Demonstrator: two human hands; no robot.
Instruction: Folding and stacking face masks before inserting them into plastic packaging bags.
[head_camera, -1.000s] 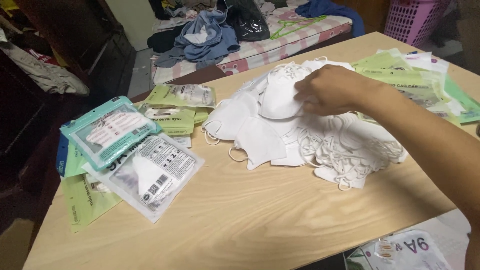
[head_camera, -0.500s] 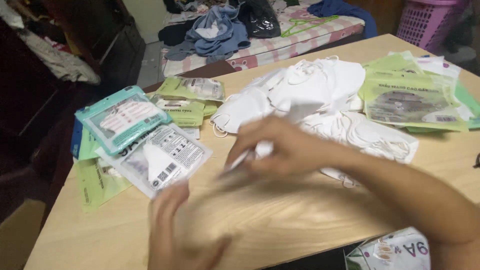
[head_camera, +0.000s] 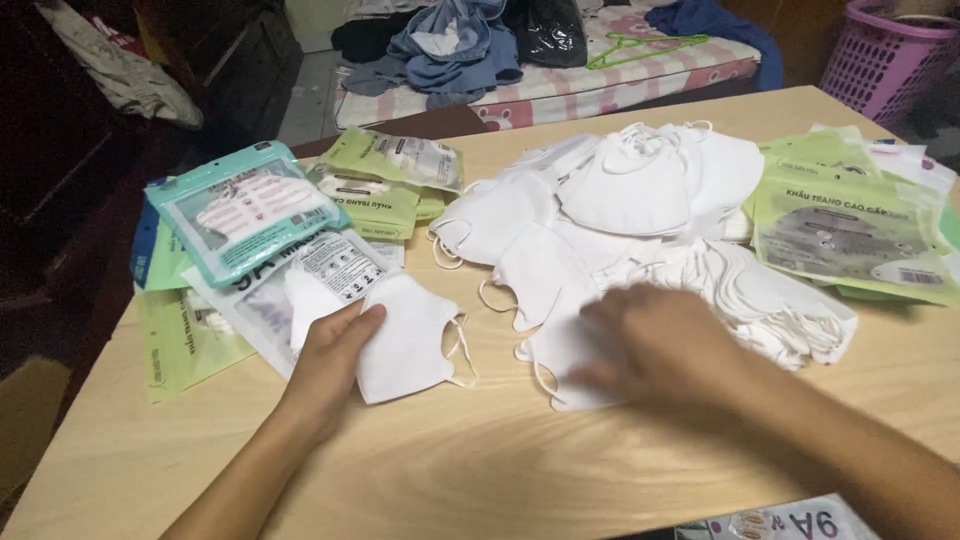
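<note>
The left hand (head_camera: 335, 350) pinches a white mask (head_camera: 405, 335) (thumb on top), while the blurred right hand (head_camera: 655, 345) lies spread on the mask pile (head_camera: 620, 210).

Single head cam, looking down and forward over the worktop (head_camera: 480, 470), close range; bed (head_camera: 600, 80) behind.

White face masks (head_camera: 640, 190), heaped; white mask (head_camera: 405, 335), near left. Teal packet (head_camera: 245, 210); green packets (head_camera: 850, 225), right. Pale wood-grain table (head_camera: 500, 470). Pink basket (head_camera: 885, 50), far right. Pink patterned mattress (head_camera: 600, 80).
</note>
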